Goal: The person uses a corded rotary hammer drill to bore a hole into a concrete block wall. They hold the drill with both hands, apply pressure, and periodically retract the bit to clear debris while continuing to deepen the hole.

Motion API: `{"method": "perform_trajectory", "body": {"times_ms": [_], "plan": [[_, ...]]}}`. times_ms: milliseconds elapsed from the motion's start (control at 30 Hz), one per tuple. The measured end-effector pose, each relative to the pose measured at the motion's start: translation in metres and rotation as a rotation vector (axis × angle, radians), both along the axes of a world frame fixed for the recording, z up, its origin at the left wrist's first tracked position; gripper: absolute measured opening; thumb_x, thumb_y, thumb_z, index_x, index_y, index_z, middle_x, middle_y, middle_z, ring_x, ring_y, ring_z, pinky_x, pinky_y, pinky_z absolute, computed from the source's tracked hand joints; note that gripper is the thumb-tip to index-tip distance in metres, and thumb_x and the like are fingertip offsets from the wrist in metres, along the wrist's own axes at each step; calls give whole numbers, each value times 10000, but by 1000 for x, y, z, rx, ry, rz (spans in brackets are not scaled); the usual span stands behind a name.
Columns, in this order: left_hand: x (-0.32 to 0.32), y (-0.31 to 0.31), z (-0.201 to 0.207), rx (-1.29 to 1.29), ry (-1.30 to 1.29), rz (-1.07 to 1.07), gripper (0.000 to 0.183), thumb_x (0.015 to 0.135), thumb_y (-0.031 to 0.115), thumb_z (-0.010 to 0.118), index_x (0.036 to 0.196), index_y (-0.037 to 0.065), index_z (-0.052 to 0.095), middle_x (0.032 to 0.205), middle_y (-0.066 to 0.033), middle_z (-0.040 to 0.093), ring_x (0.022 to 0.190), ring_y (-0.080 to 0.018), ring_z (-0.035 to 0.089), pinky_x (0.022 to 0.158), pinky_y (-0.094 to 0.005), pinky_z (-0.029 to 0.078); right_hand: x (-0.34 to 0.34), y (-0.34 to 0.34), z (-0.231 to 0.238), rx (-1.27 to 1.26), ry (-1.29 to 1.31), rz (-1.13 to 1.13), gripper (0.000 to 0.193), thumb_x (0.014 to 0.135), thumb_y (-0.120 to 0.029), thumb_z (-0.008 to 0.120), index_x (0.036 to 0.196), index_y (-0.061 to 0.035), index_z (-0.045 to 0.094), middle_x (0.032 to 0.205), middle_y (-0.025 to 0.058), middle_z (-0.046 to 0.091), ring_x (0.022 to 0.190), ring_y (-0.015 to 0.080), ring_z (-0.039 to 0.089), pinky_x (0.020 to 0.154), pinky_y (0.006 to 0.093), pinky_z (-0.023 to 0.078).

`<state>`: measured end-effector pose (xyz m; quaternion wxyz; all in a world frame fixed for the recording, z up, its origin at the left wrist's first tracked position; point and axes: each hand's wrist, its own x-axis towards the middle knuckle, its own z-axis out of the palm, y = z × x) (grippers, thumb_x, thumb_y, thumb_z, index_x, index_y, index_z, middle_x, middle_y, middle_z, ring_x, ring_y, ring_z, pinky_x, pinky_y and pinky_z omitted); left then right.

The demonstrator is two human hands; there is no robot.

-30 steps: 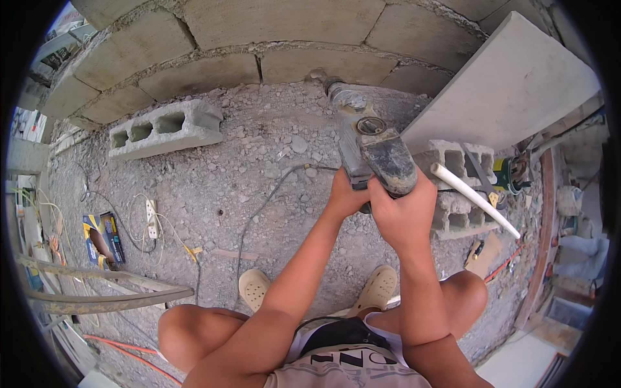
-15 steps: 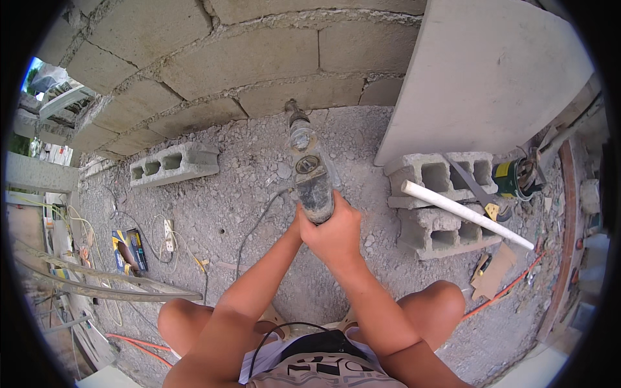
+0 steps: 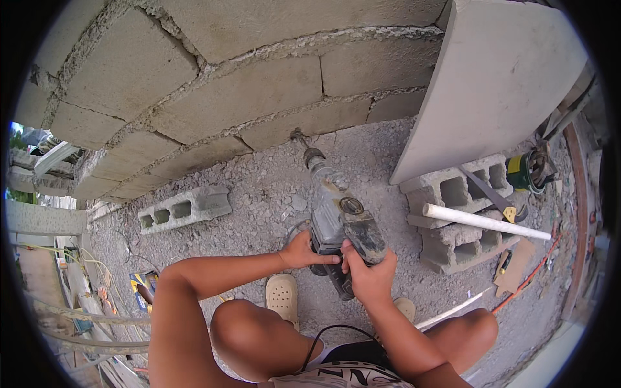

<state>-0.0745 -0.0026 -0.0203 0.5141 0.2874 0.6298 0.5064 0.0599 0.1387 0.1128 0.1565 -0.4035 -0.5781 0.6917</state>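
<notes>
A dusty grey-and-black rotary hammer drill lies lengthwise in front of me, tilted so that its side shows. Its bit reaches the base of the concrete block wall, where the tip meets a rough spot in the lowest course. Wrapped around the drill's rear handle is my right hand. My left hand grips the lower side of the drill body, its thumb lying across toward the handle. Part of the left fingers is hidden behind the tool.
A hollow block lies at left. More hollow blocks are stacked at right, bearing a white pipe and a handsaw. A pale panel leans on the wall. A green bucket stands beyond; gravel covers the ground.
The drill has turned onto its side, its rear swinging right and nearer me. My left hand has shifted from the rear handle to the body's left side. My view has tilted too.
</notes>
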Motion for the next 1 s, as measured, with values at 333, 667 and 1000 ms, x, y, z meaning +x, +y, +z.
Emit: {"method": "perform_trajectory", "body": {"times_ms": [333, 667, 1000], "plan": [[-4, -4, -41, 339, -9, 97, 818, 677, 328, 978, 1311, -26, 602, 1242, -141, 702, 1149, -222, 666, 1041, -364, 502, -6, -43, -2, 210, -168, 105, 100, 924, -48, 723, 931, 44, 687, 790, 68, 703, 649, 130, 665, 595, 280, 519], [-32, -22, -49, 203, -41, 57, 756, 664, 378, 962, 1227, -20, 651, 1164, -160, 736, 1021, -241, 721, 948, -359, 553, -47, -62, -13, -15, -178, -127, 170, 912, -63, 723, 1007, 62, 659, 825, 128, 701, 625, 186, 638, 587, 320, 503], [18, -64, -24, 173, 193, -32, 1184, 574, 521, 985, 1420, -91, 425, 1101, -246, 715, 1024, -386, 737, 924, -416, 573, 52, -119, -1, -19, -45, -234, 187, 798, 12, 671, 959, 105, 658, 799, 165, 693, 631, 201, 650, 623, 337, 545]]}}
